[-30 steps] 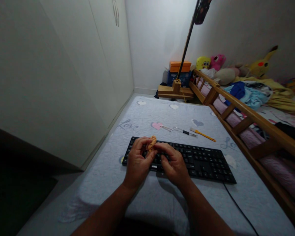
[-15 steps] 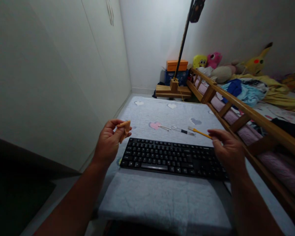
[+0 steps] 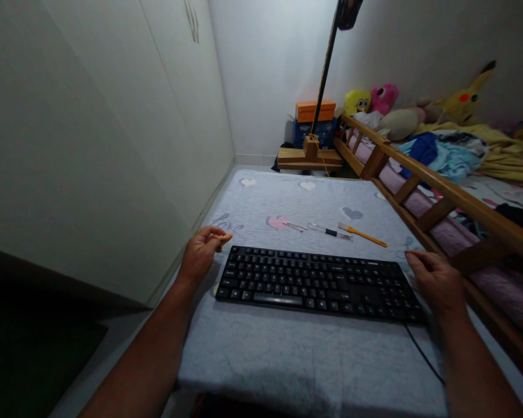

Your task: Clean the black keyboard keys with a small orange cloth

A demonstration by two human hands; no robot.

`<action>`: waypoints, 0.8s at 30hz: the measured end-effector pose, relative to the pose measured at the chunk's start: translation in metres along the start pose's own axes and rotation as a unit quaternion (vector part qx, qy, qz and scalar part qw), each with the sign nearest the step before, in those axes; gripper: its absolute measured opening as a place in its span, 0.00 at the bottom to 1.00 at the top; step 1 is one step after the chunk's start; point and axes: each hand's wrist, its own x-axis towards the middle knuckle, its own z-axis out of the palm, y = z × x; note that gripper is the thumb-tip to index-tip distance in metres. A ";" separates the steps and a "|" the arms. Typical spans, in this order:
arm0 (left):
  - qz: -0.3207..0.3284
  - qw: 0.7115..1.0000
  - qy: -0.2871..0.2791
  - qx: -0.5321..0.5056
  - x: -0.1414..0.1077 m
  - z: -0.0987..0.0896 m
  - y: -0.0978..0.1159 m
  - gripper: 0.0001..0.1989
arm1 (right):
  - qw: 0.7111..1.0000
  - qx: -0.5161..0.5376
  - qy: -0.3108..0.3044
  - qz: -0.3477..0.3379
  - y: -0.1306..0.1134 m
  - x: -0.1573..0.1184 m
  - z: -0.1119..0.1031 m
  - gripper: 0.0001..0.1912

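Observation:
A black keyboard (image 3: 318,284) lies on the cloth-covered table, its cable running off the near right corner. By its far left corner, my left hand (image 3: 199,252) pinches a small folded orange cloth (image 3: 221,237). My right hand (image 3: 438,281) is just beyond the keyboard's right end, fingers loosely apart with nothing visible in them. Behind the keyboard lies a flat brush with a yellow-orange handle (image 3: 366,234), nearest to my right hand. To its left are a wire tool with a black grip (image 3: 331,232) and thin cotton swabs (image 3: 295,226).
Heart-patterned cloth covers the table (image 3: 287,342). A wooden bed rail (image 3: 436,188) runs along the right, with bedding and plush toys behind it. White cupboard doors (image 3: 113,116) line the left. A pole on a wooden base (image 3: 294,158) stands beyond the far edge, near an orange box (image 3: 315,110).
My right hand has let go of the brush, which now lies on the table, and has moved right and toward me. My left hand has lowered slightly with the orange cloth.

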 end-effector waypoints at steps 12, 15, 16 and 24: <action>0.024 0.997 -0.065 -0.018 0.006 -0.005 -0.018 0.16 | 0.999 0.008 -0.040 0.018 -0.004 -0.003 0.005 0.18; 0.014 0.999 -0.047 -0.003 0.005 -0.005 -0.016 0.16 | 0.999 0.006 -0.041 0.021 -0.004 -0.003 0.005 0.18; 0.006 0.999 -0.043 -0.002 0.004 -0.005 -0.015 0.16 | 0.999 0.007 -0.041 0.022 -0.004 -0.004 0.005 0.18; 0.016 0.999 -0.045 0.013 0.004 -0.007 -0.015 0.11 | 0.998 0.019 -0.054 0.036 -0.006 -0.005 0.003 0.20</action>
